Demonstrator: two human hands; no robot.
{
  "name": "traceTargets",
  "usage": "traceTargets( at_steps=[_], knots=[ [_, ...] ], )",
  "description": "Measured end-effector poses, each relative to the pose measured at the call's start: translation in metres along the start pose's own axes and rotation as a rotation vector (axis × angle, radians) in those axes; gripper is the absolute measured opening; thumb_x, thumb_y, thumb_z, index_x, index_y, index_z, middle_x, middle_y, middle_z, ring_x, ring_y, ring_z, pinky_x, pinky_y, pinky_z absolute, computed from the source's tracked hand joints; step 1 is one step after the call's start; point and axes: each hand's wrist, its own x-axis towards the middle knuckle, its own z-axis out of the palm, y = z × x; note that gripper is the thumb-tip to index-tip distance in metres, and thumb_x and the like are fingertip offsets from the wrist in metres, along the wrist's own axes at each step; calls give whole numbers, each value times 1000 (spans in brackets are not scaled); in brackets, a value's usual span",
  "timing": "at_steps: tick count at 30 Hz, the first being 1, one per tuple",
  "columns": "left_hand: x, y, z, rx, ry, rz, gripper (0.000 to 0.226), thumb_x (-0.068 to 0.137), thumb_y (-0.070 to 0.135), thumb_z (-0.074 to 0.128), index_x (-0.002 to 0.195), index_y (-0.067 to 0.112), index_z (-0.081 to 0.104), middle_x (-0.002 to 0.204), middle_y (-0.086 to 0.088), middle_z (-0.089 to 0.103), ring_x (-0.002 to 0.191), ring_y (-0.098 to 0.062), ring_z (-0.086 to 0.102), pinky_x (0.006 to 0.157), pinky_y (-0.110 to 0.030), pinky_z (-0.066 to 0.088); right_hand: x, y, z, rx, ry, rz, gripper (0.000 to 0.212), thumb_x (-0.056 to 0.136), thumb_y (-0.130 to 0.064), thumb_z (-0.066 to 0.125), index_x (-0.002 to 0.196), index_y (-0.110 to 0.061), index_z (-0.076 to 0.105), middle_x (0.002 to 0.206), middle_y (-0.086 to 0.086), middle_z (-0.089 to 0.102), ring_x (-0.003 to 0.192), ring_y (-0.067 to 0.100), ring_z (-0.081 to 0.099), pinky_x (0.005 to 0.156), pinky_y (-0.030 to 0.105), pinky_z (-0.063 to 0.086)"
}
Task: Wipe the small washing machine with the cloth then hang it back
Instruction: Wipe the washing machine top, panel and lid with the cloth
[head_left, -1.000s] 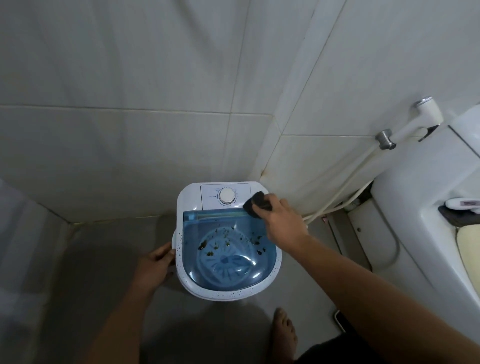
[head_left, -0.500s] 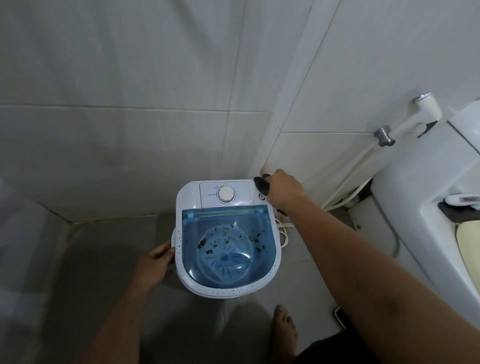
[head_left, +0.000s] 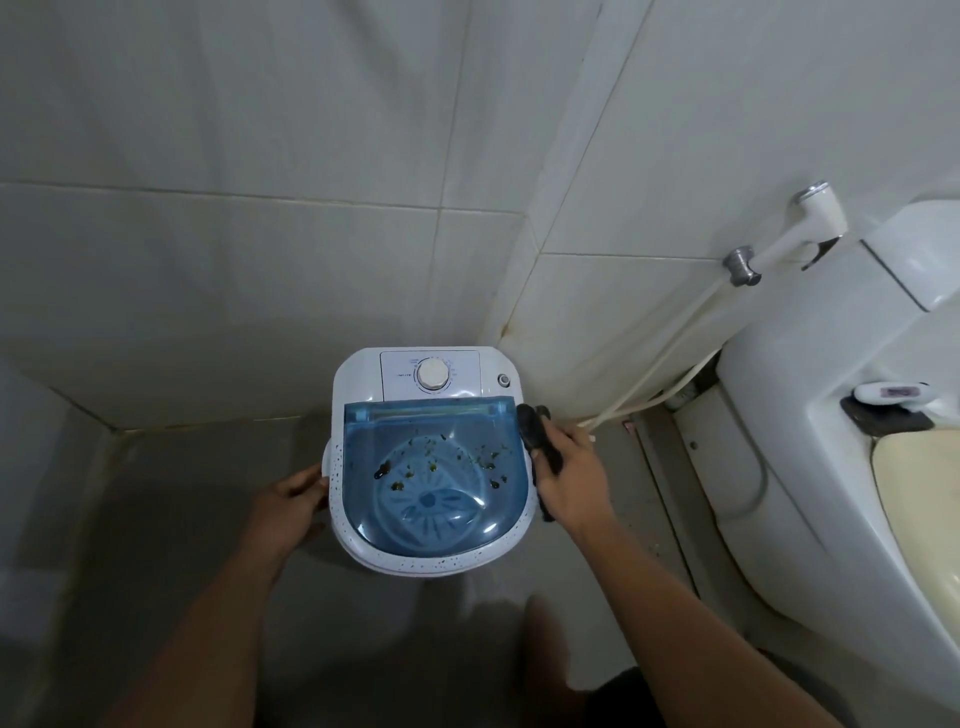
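A small white washing machine (head_left: 358, 374) stands on the floor in the corner, with a round dial at its back and a clear blue lid (head_left: 431, 467) spotted with dark stains. My right hand (head_left: 571, 478) is shut on a dark cloth (head_left: 537, 434) and presses it against the machine's right side rim. My left hand (head_left: 291, 499) rests on the left side of the machine, fingers around its edge.
A white toilet (head_left: 810, 467) fills the right side, with a bidet sprayer (head_left: 800, 228) and its hose on the wall beside it. Tiled walls meet behind the machine. My bare foot (head_left: 545, 644) stands on the grey floor just in front.
My right hand has brought the cloth from the back right corner by the dial forward and down the right rim. The left hand has stayed on the left side.
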Motion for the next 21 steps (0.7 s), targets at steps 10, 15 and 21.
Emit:
traceTargets(
  at_steps=[10,15,21],
  knots=[
    [1,0,5,-25,18,-16,37,98,21,61,135,20,61,109,-8,70,106,-27,64,96,-42,49,90,-34,-22,195,96,70,49,93,-12,59,138,-29,61,124,8,62,105,18,63,106,36,50],
    [-2,2,7,-39,28,-14,28,98,21,61,126,23,65,98,-1,71,101,-23,66,101,-44,49,103,-43,-5,214,-57,47,43,93,-9,61,131,-28,68,115,2,74,74,3,63,62,3,43],
    [-6,4,8,-70,23,-6,32,98,21,61,130,21,64,96,0,71,95,-21,66,99,-43,50,63,-28,17,326,74,102,40,99,-13,58,137,-25,63,127,3,54,114,11,54,104,15,35]
  ],
)
